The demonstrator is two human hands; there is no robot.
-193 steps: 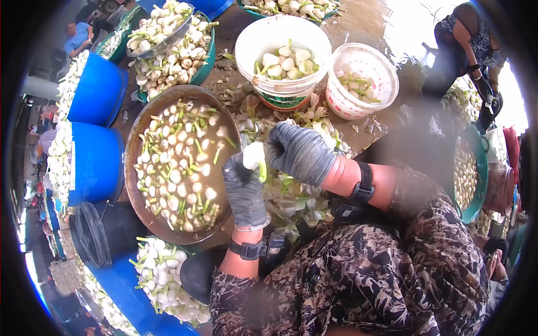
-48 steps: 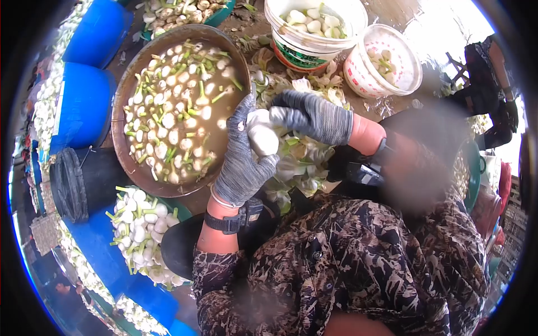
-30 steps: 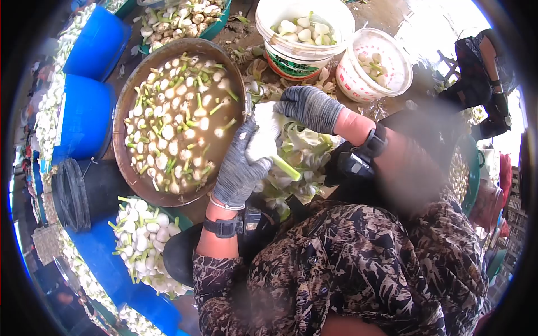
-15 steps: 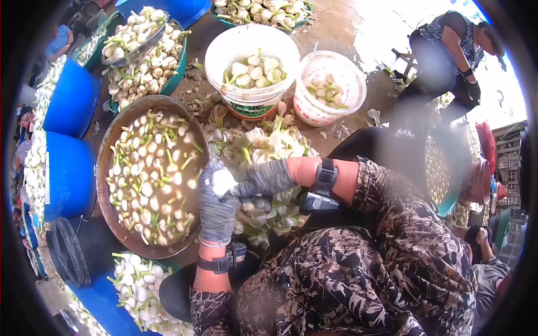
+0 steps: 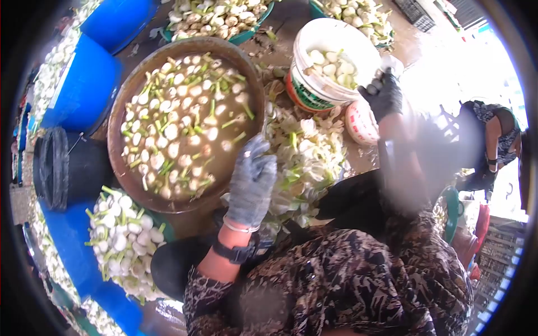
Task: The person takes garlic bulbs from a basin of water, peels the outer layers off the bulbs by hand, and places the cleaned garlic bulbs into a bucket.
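Note:
My left hand (image 5: 252,182), in a grey glove, is beside the right rim of a brown round basin (image 5: 114,140). Its fingers are loosely apart, with no bulb visible in them. Garlic bulbs with green stems (image 5: 171,132) float in the basin's murky water. My right hand (image 5: 385,95), also gloved, is raised at the right edge of a large white bucket (image 5: 305,47), its fingers closed on a whitish bulb (image 5: 392,65), blurred by glare. Peeled bulbs (image 5: 330,67) lie in that bucket. The smaller white bucket (image 5: 361,122) is partly hidden by my right hand and arm.
Loose peels (image 5: 305,162) heap between basin and legs. Blue tubs (image 5: 84,84), a black bucket (image 5: 73,168) and piled white bulbs (image 5: 126,238) are on the left. Green basins of garlic (image 5: 221,19) stand at the top. Another person (image 5: 493,134) bends at the right.
My hands have separated. The right hand has moved up and right to the buckets with a bulb; the left stays near the basin, without its bulb. The view has shifted.

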